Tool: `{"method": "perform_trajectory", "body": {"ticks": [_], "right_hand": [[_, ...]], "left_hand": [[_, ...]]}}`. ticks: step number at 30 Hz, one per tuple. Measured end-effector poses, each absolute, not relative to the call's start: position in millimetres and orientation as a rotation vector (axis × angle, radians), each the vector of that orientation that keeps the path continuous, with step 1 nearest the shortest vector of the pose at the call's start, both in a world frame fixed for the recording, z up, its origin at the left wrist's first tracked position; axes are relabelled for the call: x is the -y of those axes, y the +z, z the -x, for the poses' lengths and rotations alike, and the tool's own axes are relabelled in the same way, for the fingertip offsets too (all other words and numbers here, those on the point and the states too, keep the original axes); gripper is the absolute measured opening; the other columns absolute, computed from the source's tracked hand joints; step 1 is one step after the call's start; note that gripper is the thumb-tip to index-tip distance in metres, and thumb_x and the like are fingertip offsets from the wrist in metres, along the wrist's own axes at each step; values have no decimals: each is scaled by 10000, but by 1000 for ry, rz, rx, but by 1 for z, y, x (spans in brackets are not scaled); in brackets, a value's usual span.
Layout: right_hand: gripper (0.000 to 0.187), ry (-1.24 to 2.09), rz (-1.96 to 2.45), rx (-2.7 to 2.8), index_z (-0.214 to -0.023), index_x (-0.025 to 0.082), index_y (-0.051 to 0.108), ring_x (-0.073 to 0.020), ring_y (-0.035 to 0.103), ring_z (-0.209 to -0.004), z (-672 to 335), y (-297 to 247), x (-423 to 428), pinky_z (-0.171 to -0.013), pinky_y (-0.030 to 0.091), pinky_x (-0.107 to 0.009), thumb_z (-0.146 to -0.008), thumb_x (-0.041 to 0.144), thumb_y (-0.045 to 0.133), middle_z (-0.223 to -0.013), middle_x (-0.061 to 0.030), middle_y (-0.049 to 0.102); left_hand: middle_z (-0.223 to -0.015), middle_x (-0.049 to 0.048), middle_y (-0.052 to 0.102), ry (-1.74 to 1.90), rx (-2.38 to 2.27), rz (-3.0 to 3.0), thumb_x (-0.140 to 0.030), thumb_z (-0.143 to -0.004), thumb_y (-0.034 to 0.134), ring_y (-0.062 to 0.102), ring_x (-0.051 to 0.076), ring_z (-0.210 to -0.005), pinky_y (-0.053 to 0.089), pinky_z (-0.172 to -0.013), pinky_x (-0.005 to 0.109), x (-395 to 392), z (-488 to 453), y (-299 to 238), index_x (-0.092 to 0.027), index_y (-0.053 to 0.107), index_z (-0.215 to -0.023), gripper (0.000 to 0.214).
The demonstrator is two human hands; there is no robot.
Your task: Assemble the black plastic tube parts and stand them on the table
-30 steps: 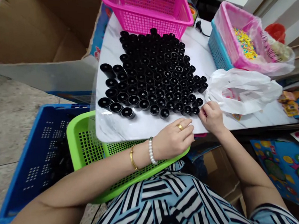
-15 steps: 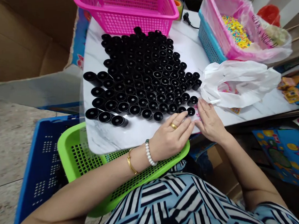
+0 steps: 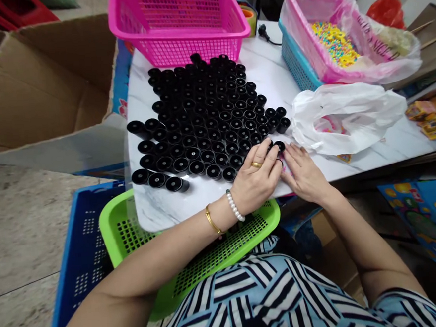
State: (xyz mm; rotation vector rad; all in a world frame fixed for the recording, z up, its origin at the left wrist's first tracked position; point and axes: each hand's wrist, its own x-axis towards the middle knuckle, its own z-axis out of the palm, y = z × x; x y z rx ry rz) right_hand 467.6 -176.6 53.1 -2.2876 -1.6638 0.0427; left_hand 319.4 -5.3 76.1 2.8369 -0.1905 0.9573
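Observation:
Many short black cylinders [image 3: 201, 134] stand upright in a dense cluster on the white marbled table [image 3: 157, 207]. My left hand [image 3: 257, 178], with a gold ring, lies over the front right part of the cluster, its fingers stretched out. It touches cylinders there and hides several of them. My right hand [image 3: 304, 173] rests flat on the table at the cluster's right edge, fingers extended, beside one black cylinder [image 3: 279, 146]. Small pink bits [image 3: 284, 169] show on the table between the two hands. Neither hand is closed round anything.
A bright pink basket [image 3: 180, 44] stands behind the cluster. To the right are a white plastic bag [image 3: 371, 118] and a lined pink basket [image 3: 319, 59] of colourful small pieces. Below the front edge sits a green basket [image 3: 113, 210]; a cardboard box [image 3: 59, 90] is at left.
My left hand has pushed slightly forward over the front right cylinders, covering more of them. My right hand stays at the cluster's edge. The camera view has shifted a little.

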Motion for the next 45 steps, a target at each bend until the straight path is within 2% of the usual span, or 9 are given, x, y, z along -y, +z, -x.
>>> {"method": "perform_trajectory", "body": {"ticks": [6, 14, 20, 24, 27, 32, 39, 42, 45], "right_hand": [[726, -49, 2168, 1567, -1653, 225, 168, -287, 221, -1583, -462, 58, 179, -1281, 261, -560, -1035, 447, 479, -1704, -119, 227], [844, 12, 2189, 1650, -1631, 144, 247, -335, 201, -1583, -448, 55, 178, -1289, 174, -616, -970, 563, 563, -1662, -178, 312], [428, -5, 1918, 1213, -1445, 233, 566, -262, 443, -1481, -452, 67, 191, -1249, 338, -541, -1041, 343, 477, -1573, -97, 492], [344, -188, 1961, 969, -1318, 237, 662, -258, 551, -1391, -449, 69, 211, -1200, 415, -532, -1046, 289, 458, -1463, -86, 609], [400, -246, 2085, 1056, -1414, 224, 598, -247, 568, -1375, -441, 59, 221, -1204, 417, -509, -1045, 282, 456, -1458, -107, 611], [729, -215, 2414, 1403, -1629, 144, 251, -331, 312, -1545, -430, 41, 216, -1269, 203, -623, -1022, 471, 489, -1640, -183, 351], [781, -191, 2344, 1507, -1651, 148, 140, -375, 245, -1563, -439, 43, 208, -1253, 153, -679, -1024, 484, 462, -1700, -187, 186], [643, -359, 2231, 1353, -1600, 168, 330, -385, 347, -1518, -427, 52, 215, -1228, 292, -648, -1018, 382, 502, -1666, -172, 304], [458, -427, 2070, 1300, -1438, 242, 554, -302, 595, -1303, -396, 60, 219, -1116, 494, -510, -980, 238, 572, -1399, -124, 617]], "left_hand": [[-1391, 168, 629, 948, 187, -2844, -130, -964, 565, 459, 384, -1443, 438, -1167, 537, 4, -296, 90, -103, 666, -1078, 155], [-1147, 122, 722, 789, 142, -2784, -124, -912, 621, 631, 316, -1170, 550, -991, 471, 3, -257, 90, -125, 644, -1079, 169], [-1107, 139, 706, 788, 123, -2611, -106, -860, 667, 634, 273, -1068, 580, -953, 447, 5, -238, 79, -91, 582, -1233, 383], [-1119, 164, 693, 728, 114, -2620, -99, -847, 685, 623, 286, -1077, 590, -946, 456, 2, -221, 76, -54, 498, -1397, 582], [-1139, 154, 686, 660, 73, -2619, -127, -863, 689, 621, 281, -1076, 584, -961, 475, -5, -217, 73, -104, 547, -1354, 512], [-1154, 148, 689, 672, 6, -2552, -156, -869, 694, 634, 277, -1098, 582, -970, 465, -11, -219, 74, -127, 574, -1307, 455], [-1163, 113, 714, 723, -128, -2570, -152, -880, 672, 676, 256, -1072, 577, -969, 426, -16, -200, 87, -158, 571, -1331, 462], [-1113, 102, 721, 736, -254, -2601, -184, -887, 686, 688, 241, -1005, 582, -924, 406, -20, -184, 84, -167, 585, -1325, 449], [-1083, 100, 724, 699, -342, -2611, -222, -892, 710, 684, 228, -978, 575, -908, 381, -23, -172, 73, -159, 589, -1326, 455]]}}
